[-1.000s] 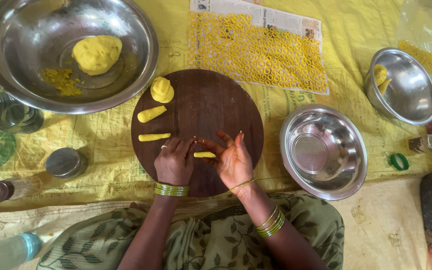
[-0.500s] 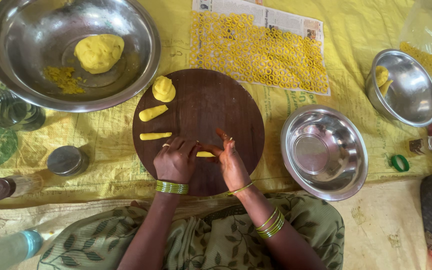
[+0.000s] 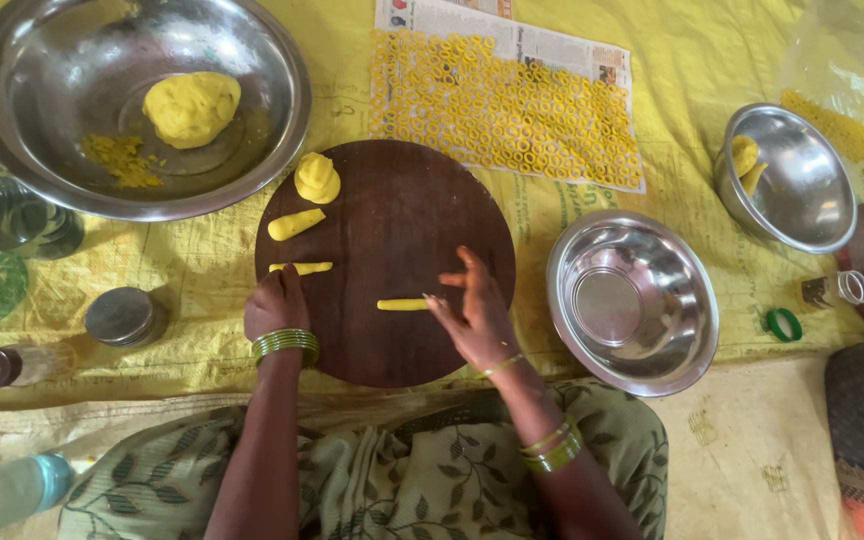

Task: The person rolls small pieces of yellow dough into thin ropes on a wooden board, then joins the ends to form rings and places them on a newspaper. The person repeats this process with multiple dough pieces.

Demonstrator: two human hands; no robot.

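Your right hand [image 3: 474,318] lies open, fingertips touching the right end of the thin dough roll [image 3: 404,304], which runs left-right across the round board [image 3: 392,200]. Your left hand [image 3: 275,303], loosely curled and empty, rests farther left by a shorter strip [image 3: 300,268].

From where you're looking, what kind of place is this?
Probably a home or small workshop floor where a snack is made by hand: yellow dough sits in a large steel bowl, a round wooden board holds dough pieces, and many small dough rings lie spread on newspaper.
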